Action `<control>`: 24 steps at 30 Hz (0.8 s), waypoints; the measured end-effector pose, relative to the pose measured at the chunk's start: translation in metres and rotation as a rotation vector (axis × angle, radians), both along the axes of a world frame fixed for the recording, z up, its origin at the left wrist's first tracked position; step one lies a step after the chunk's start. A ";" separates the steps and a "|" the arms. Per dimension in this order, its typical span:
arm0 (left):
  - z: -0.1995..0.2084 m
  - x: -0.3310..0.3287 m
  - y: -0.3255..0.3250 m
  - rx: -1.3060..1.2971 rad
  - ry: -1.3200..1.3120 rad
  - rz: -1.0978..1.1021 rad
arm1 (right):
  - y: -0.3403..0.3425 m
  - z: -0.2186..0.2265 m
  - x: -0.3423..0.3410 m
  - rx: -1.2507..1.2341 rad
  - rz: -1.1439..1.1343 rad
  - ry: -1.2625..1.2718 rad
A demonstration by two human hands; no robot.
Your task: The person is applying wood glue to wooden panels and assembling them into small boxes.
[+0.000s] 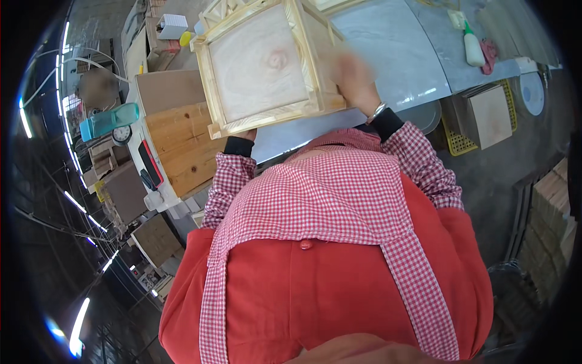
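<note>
A pale wooden box [257, 67] with a raised frame round its light panel is tilted over the near edge of the table. The panel has a round, knot-like mark near its middle. My right hand [356, 82] grips the box's right side, its fingers blurred. Only a bit of my left hand [247, 134] shows below the lower left corner, where it holds the box from behind; its fingers are hidden. Black cuffs and red checked sleeves cover both wrists, and a metal bracelet circles the right one.
Right of the box, the grey tabletop [394, 48] carries a white bottle [473, 47] with a green nozzle and a pink cloth [488, 57]. Wooden boards [179, 142] and a teal bottle [109, 121] are at left. Stacked panels [485, 115] sit in a yellow crate [459, 144] at lower right.
</note>
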State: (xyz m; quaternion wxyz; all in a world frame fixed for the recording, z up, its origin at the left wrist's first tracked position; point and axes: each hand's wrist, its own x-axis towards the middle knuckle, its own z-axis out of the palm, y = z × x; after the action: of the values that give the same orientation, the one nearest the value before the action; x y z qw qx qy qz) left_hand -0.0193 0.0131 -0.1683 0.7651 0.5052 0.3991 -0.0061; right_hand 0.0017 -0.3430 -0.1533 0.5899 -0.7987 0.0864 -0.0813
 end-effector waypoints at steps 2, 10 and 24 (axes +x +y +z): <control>-0.004 0.006 -0.009 0.002 0.006 0.004 | -0.004 -0.029 -0.007 -0.055 -0.005 -0.018; 0.006 0.007 0.003 -0.034 -0.026 -0.005 | -0.019 -0.036 0.010 -0.075 0.190 0.032; -0.001 0.026 -0.008 -0.074 0.052 -0.021 | -0.022 -0.069 0.074 -0.061 0.279 0.201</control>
State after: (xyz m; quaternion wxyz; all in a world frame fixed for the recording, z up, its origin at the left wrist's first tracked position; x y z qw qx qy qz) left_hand 0.0064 0.0055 -0.1693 0.7725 0.4805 0.4130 -0.0419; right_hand 0.0759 -0.3649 -0.2220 0.5594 -0.8246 0.0307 0.0788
